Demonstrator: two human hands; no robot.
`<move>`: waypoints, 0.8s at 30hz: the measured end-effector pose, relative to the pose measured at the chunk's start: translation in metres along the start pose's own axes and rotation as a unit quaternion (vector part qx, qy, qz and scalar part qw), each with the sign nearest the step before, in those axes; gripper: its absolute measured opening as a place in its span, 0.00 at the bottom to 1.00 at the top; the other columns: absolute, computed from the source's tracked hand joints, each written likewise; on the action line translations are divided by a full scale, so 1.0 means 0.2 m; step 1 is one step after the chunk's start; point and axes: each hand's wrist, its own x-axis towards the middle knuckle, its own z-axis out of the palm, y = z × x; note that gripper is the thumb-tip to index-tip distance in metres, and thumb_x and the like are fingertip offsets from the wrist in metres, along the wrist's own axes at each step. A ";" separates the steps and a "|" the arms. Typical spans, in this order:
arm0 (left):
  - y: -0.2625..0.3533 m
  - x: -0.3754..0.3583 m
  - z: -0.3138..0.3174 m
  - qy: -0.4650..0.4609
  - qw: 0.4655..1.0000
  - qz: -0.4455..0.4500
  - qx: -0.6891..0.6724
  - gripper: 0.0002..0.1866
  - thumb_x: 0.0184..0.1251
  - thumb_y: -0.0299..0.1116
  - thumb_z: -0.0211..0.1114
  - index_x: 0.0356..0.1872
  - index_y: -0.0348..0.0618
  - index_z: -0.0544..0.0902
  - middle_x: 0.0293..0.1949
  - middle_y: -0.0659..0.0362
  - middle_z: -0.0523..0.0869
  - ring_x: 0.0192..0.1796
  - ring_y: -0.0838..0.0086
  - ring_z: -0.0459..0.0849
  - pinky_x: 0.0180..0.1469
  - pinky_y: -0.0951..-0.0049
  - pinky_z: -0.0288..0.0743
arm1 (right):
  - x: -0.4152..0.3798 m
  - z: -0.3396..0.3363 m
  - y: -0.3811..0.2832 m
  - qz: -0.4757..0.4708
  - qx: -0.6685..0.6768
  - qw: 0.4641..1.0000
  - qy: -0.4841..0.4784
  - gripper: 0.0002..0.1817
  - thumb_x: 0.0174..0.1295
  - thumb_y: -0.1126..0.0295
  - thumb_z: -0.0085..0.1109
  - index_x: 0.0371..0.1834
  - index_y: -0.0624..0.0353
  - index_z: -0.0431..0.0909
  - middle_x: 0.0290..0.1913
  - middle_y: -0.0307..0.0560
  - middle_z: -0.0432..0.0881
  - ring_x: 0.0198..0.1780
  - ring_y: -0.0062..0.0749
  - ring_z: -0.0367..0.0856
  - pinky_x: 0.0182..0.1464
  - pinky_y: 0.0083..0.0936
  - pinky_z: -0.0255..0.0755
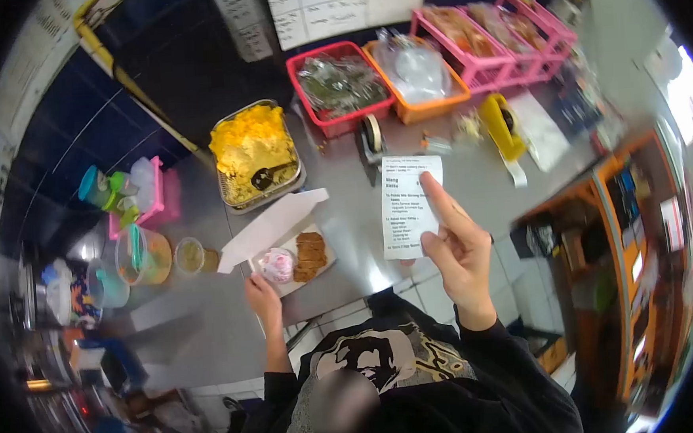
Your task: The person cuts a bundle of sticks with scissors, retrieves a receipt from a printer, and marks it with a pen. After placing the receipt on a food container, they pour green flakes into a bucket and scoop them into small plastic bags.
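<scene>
My right hand [462, 257] holds up a printed order slip [402, 213], its thumb and fingers at the slip's right edge. At the counter's front edge, my left hand [265, 302] grips the near left corner of a white paper food box [331, 257]. The box's lid [272, 233] stands raised. Inside lie a round white-and-pink wrapped bundle [276, 265] and a sliced brown breaded cutlet [310, 257]. Behind the box is a metal tray of yellow food [254, 151], with a dark scoop [269, 177] resting in it.
On the steel counter [346, 205], a red basket [333, 128], an orange basket [427, 110] and pink baskets [496, 72] line the back. A tape dispenser [371, 139] and yellow dispenser [502, 127] stand before them. Plastic tubs [144, 257] are at left, a wooden shelf [603, 256] at right.
</scene>
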 end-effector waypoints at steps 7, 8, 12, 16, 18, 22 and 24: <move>0.38 -0.14 0.35 -0.032 0.997 -0.068 -0.023 0.20 0.72 0.43 0.47 0.37 0.33 0.75 0.34 0.43 0.79 0.37 0.52 0.77 0.42 0.58 0.69 | 0.37 -0.22 0.05 -0.027 -0.065 0.992 -0.106 0.34 0.50 0.92 0.43 0.66 0.69 0.62 0.66 0.57 0.65 0.44 0.13 0.72 0.32 0.04 0.64; 0.46 -0.17 0.38 -0.002 0.998 -0.054 -0.042 0.19 0.72 0.42 0.47 0.41 0.33 0.74 0.38 0.44 0.77 0.41 0.53 0.76 0.45 0.59 0.68 | 0.40 -0.22 0.05 -0.028 -0.084 0.989 -0.116 0.34 0.49 0.92 0.44 0.66 0.69 0.63 0.66 0.56 0.66 0.41 0.11 0.71 0.30 0.04 0.62; 0.69 -0.23 0.33 0.047 0.996 0.031 -0.070 0.16 0.70 0.36 0.52 0.50 0.32 0.69 0.46 0.46 0.74 0.47 0.60 0.74 0.52 0.64 0.66 | 0.48 -0.23 0.09 -0.021 -0.078 0.988 -0.132 0.34 0.49 0.91 0.45 0.66 0.68 0.63 0.66 0.56 0.66 0.35 0.07 0.67 0.28 0.04 0.60; 0.91 -0.23 0.22 -0.029 0.939 0.032 -0.340 0.15 0.70 0.31 0.52 0.53 0.36 0.65 0.44 0.50 0.76 0.45 0.69 0.76 0.50 0.69 0.69 | 0.51 -0.24 0.13 -0.016 -0.050 0.987 -0.150 0.34 0.49 0.91 0.46 0.66 0.68 0.63 0.66 0.56 0.67 0.33 0.08 0.66 0.29 0.05 0.61; 1.05 -0.20 0.15 -0.060 0.923 0.041 -0.377 0.16 0.71 0.31 0.51 0.55 0.37 0.63 0.43 0.51 0.76 0.44 0.70 0.76 0.50 0.69 0.70 | 0.51 -0.26 0.16 -0.018 -0.052 0.984 -0.169 0.34 0.50 0.91 0.46 0.67 0.68 0.62 0.66 0.57 0.67 0.34 0.10 0.67 0.30 0.06 0.63; 1.34 -0.16 0.04 -0.121 0.882 0.113 -0.440 0.17 0.73 0.32 0.48 0.59 0.39 0.60 0.45 0.49 0.78 0.43 0.69 0.78 0.51 0.68 0.72 | 0.50 -0.28 0.17 -0.008 -0.028 0.981 -0.191 0.34 0.51 0.90 0.46 0.67 0.68 0.61 0.65 0.58 0.67 0.34 0.12 0.68 0.31 0.08 0.66; 1.43 -0.15 0.02 -0.137 0.861 0.121 -0.475 0.18 0.74 0.32 0.48 0.59 0.39 0.59 0.47 0.48 0.77 0.43 0.69 0.78 0.51 0.69 0.71 | 0.51 -0.30 0.16 0.016 -0.028 0.971 -0.239 0.34 0.51 0.92 0.40 0.68 0.72 0.57 0.64 0.59 0.63 0.49 0.36 0.79 0.37 0.25 0.83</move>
